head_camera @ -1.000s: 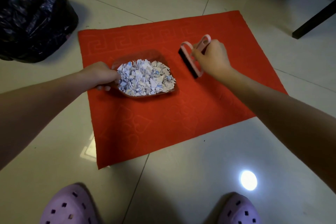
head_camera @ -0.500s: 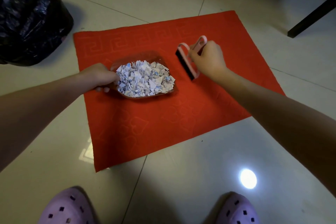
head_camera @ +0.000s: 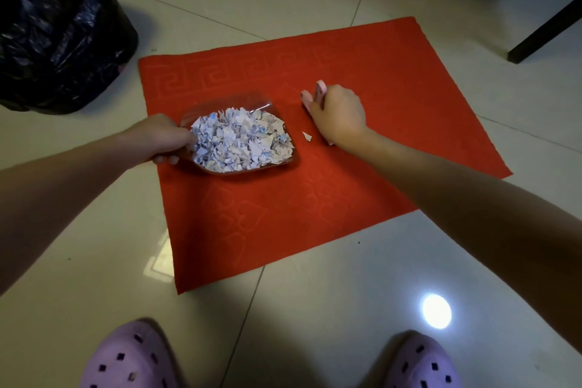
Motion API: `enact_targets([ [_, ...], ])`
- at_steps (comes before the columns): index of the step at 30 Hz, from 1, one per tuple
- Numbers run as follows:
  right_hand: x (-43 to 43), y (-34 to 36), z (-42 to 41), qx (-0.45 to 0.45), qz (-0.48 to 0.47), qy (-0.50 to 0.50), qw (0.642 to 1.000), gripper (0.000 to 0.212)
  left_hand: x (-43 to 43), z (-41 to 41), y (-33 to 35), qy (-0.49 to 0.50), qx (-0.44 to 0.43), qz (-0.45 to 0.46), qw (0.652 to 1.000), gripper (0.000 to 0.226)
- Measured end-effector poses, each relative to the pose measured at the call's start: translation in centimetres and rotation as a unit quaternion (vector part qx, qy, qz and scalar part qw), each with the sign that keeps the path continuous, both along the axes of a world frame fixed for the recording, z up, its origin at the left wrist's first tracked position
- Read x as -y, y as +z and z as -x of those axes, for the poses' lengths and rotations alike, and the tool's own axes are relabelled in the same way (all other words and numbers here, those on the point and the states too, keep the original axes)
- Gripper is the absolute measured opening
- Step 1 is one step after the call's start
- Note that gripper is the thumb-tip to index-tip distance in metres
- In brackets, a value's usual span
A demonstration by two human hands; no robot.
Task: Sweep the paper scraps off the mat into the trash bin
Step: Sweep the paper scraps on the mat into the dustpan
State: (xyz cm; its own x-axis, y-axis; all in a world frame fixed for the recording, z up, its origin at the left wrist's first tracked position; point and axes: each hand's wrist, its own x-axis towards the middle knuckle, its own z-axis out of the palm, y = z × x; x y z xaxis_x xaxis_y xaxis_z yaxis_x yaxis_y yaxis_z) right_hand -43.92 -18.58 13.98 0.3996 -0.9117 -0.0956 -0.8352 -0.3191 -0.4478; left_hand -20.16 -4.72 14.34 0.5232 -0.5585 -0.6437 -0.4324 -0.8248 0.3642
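Paper scraps (head_camera: 239,143) fill a clear dustpan (head_camera: 226,103) on the red mat (head_camera: 315,214), one stray scrap (head_camera: 307,136) just beside it. The left hand (head_camera: 160,138) grips its handle; the right hand (head_camera: 338,116) curls round a pink brush (head_camera: 320,91). The bagged trash bin (head_camera: 56,35) stands near.

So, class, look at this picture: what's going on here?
A red rectangular mat lies on a pale tiled floor. The left hand grips the handle end of a clear plastic dustpan heaped with white and blue paper scraps. The right hand holds a small pink brush against the mat, next to one stray paper scrap lying just outside the pan. The black-bagged trash bin sits off the mat's far left corner; the scraps are not yet tipped into it.
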Motion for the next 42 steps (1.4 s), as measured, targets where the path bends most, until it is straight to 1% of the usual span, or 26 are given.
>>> enact_targets([
  [2,-1.0,0.3,-0.6,0.048,-0.027,0.012,0.998,0.043,0.1,0.1,0.1,-0.003,0.001,-0.001,1.000,0.014],
  [4,-1.2,1.0,-0.8,0.115,-0.047,0.006,0.992,0.035,0.3,0.1,0.2,-0.006,0.004,-0.001,1.000,0.014],
  [6,-0.7,1.9,-0.5,0.137,-0.030,0.007,0.990,0.034,0.3,0.1,0.2,-0.009,0.006,0.000,1.000,0.014],
  [8,0.3,2.2,0.2,0.107,-0.004,0.010,0.994,0.037,0.2,0.1,0.1,-0.012,0.002,-0.003,1.000,0.014],
  [10,1.1,2.1,0.7,0.070,0.022,-0.004,0.997,0.045,0.0,0.1,0.0,-0.008,-0.002,-0.002,1.000,0.014],
  [14,1.2,0.6,0.4,0.034,0.000,-0.033,0.999,0.046,0.2,0.0,-0.1,-0.001,0.005,0.003,1.000,0.014],
  [16,0.5,-0.1,-0.3,0.034,-0.009,-0.012,0.999,0.046,0.1,0.0,-0.3,-0.001,0.004,0.006,1.000,0.014],
  [20,-1.0,0.1,-1.9,0.067,-0.034,0.033,0.997,0.049,0.0,-0.2,-0.7,0.002,-0.008,0.017,1.000,0.015],
  [24,-0.8,1.6,-1.9,0.092,-0.012,0.042,0.995,0.041,0.0,-0.3,-0.8,0.005,-0.007,0.014,1.000,0.015],
  [27,-0.1,2.6,-1.2,0.052,0.017,0.064,0.996,0.036,-0.2,-0.2,-1.1,0.007,-0.017,0.006,1.000,0.016],
  [29,0.5,2.4,-0.8,0.012,0.033,0.055,0.998,0.038,-0.4,-0.3,-1.3,0.014,-0.024,0.003,1.000,0.016],
  [31,0.8,1.5,-0.9,-0.010,0.029,0.038,0.999,0.040,-0.6,-0.4,-1.4,0.017,-0.028,0.005,0.999,0.016],
  [33,0.5,0.7,-1.3,-0.006,0.010,0.040,0.999,0.042,-0.7,-0.6,-1.5,0.017,-0.031,0.009,0.999,0.018],
  [38,0.1,0.0,-2.4,0.006,0.006,0.046,0.999,0.045,-1.7,-1.9,-1.2,0.020,-0.028,0.001,0.999,0.018],
  [42,-0.5,-0.2,-3.0,0.057,-0.019,0.033,0.998,0.049,-2.6,-2.6,-1.5,0.029,-0.035,-0.003,0.999,0.018],
])
